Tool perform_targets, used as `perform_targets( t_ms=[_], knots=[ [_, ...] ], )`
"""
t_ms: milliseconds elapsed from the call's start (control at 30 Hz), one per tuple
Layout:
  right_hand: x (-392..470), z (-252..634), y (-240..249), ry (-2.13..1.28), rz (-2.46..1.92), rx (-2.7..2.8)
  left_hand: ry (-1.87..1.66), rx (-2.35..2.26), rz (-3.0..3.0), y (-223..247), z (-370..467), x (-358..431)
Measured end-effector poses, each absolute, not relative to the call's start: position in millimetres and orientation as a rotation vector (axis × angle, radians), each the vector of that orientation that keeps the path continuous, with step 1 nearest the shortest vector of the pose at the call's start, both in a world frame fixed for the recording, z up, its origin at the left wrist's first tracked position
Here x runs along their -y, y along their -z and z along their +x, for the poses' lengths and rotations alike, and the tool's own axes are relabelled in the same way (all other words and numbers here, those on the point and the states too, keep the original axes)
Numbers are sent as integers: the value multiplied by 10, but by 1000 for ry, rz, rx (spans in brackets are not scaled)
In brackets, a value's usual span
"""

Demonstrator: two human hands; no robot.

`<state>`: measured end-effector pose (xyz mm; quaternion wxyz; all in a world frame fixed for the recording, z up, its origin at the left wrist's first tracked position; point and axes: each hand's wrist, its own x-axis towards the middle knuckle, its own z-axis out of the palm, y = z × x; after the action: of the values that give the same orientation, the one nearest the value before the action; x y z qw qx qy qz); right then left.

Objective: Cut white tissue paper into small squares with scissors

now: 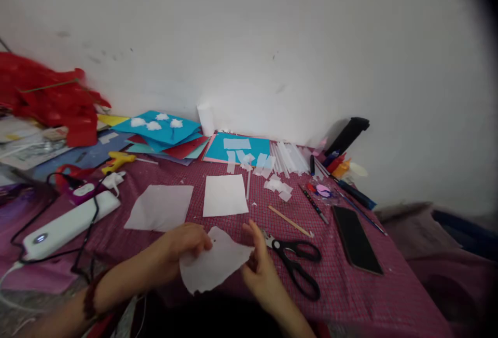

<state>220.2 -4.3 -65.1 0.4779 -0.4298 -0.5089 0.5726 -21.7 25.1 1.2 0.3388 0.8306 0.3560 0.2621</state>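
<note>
A thin white sheet of paper with an uneven, curved edge is held up over the front of the table. My left hand pinches it at its upper left side, fingers closed. At its right corner is my right hand, with that corner between thumb and fingers and the index finger stretched upward. Just right of this hand lies a pair of black-handled scissors, its blades partly hidden behind the fingers. Beyond the hands, a square white sheet and a thinner translucent sheet lie flat on the cloth.
On the right are a phone, a wooden stick and a dotted pen. Paper scraps and glue sticks lie farther back. Left stand a power bank, a yellow glue gun and blue cards.
</note>
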Motion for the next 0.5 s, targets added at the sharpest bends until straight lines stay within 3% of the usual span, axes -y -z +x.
perform_targets(
  t_ms=[367, 500],
  knots=[
    [-160, 2268, 46, -974, -1135, 1501, -867, -667, 2526, -383, -62, -686],
    [-6, 2299, -122, -735, -1197, 1659, -775, -525, 2602, -474, -169, -977]
  ],
)
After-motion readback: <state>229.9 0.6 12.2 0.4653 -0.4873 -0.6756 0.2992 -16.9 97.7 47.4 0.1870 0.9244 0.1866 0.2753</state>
